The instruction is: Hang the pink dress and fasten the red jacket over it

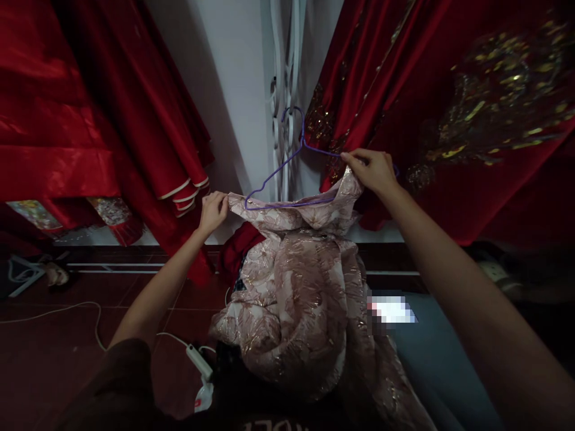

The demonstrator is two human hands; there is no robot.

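A shiny pale pink dress with a leaf-like metallic pattern spreads down over my lap. My left hand pinches the left end of its top edge. At the other end, my right hand is closed on the dress's upper right corner, with thumb and fingertips at the hanger's right arm. The purple wire hanger lies partly inside the dress's top, its lower bar along the neckline. Its hook points up in front of a white metal rack, and I cannot tell whether it rests on it.
Red garments hang at the left, and gold-sequined red cloth hangs at the right. Between them stands the white rack post. A power strip with cables lies on the tiled floor; a lit, blurred screen rests on a blue-grey surface.
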